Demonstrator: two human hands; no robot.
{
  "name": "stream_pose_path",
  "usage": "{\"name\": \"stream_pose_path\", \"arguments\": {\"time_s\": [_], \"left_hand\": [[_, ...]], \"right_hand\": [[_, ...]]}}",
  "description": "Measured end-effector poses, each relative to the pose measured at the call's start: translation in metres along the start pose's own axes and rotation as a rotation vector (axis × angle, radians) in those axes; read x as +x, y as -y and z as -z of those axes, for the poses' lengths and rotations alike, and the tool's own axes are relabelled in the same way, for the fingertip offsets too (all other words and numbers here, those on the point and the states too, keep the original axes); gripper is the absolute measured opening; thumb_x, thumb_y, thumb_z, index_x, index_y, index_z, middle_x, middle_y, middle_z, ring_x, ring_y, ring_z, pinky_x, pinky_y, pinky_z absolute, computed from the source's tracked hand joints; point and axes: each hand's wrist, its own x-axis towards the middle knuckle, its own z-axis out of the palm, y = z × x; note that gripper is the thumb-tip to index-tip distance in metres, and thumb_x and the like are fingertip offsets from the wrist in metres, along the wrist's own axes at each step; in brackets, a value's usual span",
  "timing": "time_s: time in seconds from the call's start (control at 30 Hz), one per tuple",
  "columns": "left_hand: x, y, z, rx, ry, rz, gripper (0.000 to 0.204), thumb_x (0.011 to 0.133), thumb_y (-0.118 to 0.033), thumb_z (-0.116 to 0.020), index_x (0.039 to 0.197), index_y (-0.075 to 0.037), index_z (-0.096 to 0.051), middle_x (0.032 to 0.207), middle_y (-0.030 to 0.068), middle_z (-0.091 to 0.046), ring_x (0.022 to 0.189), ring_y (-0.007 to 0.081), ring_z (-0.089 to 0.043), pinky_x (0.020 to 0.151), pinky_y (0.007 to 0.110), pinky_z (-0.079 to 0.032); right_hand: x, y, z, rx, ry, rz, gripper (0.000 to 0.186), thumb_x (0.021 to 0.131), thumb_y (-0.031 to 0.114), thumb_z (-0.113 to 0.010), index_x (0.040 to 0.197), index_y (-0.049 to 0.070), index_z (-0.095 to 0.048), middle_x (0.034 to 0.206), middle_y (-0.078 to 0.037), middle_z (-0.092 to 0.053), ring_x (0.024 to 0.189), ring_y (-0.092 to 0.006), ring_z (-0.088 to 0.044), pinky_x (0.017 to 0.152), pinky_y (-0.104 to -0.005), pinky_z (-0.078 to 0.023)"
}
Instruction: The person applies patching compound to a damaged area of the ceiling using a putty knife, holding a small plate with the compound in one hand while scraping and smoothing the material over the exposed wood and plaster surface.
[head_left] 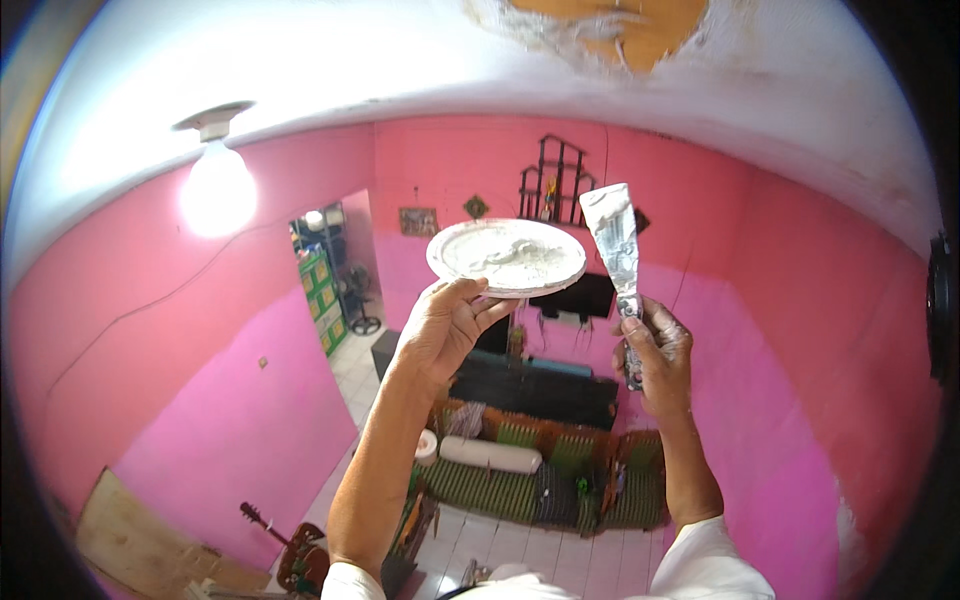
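Observation:
My left hand (450,330) grips a round white plate (520,258) from below at its near edge, thumb along the rim, with whitish paste smeared across the top. To the right, my right hand (655,350) is closed round the dark, spattered handle of a putty knife (612,230). Its wide blade points up, coated in whitish paste, just right of the plate and apart from it. High above them, the white ceiling (420,60) has an orange-brown exposed patch (640,25) with ragged edges.
A lit bulb (217,188) hangs at the upper left. Far below are a green-striped sofa (470,485), a dark cabinet (540,395) and a screen (580,290). A guitar (300,560) leans at the lower left. Pink walls (220,400) surround me, with a doorway (340,280) on the left.

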Motion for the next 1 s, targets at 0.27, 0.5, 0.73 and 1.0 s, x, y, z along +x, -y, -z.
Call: {"name": "stream_pose_path", "arguments": {"time_s": [0.27, 0.5, 0.73, 1.0], "left_hand": [[-0.029, 0.062, 0.043, -0.053, -0.2, 0.0, 0.038, 0.08, 0.001, -0.052, 0.115, 0.01, -0.039, 0.112, 0.0186, -0.052, 0.102, 0.0256, -0.055, 0.088, 0.038, -0.049], [-0.046, 0.1, 0.084, -0.098, -0.494, -0.136, 0.043, 0.077, 0.002, -0.055, 0.116, 0.008, -0.036, 0.112, 0.0191, -0.05, 0.102, 0.0267, -0.054, 0.088, 0.04, -0.049], [-0.058, 0.122, 0.112, -0.206, -0.536, -0.158, 0.019, 0.08, 0.005, -0.05, 0.098, 0.004, -0.047, 0.101, 0.012, -0.053, 0.099, 0.0232, -0.054, 0.096, 0.046, -0.043], [-0.063, 0.138, 0.124, -0.25, -0.512, -0.149, 0.037, 0.079, 0.005, -0.051, 0.113, 0.007, -0.036, 0.117, 0.0177, -0.044, 0.111, 0.0278, -0.048, 0.098, 0.044, -0.041]], "right_hand": [[-0.016, -0.102, 0.023, -0.755, 0.011, 0.44, 0.03, 0.078, 0.003, -0.062, 0.108, 0.001, -0.057, 0.082, -0.009, -0.061, 0.065, -0.0158, -0.059, 0.057, -0.0266, -0.046], [-0.021, -0.122, 0.04, -1.126, 0.24, 0.569, 0.036, 0.073, 0.006, -0.064, 0.108, 0.008, -0.058, 0.078, -0.005, -0.052, 0.065, -0.021, -0.057, 0.053, -0.034, -0.047], [-0.011, -0.134, 0.062, -1.286, 0.188, 0.563, 0.028, 0.076, 0.009, -0.063, 0.104, 0.008, -0.059, 0.072, -0.002, -0.055, 0.055, -0.0162, -0.055, 0.049, -0.0295, -0.045], [-0.032, -0.161, 0.043, 0.17, 0.274, -0.619, 0.026, 0.087, 0.019, -0.055, 0.099, -0.003, -0.057, 0.071, -0.005, -0.058, 0.046, -0.0069, -0.048, 0.041, -0.0187, -0.038]]}}
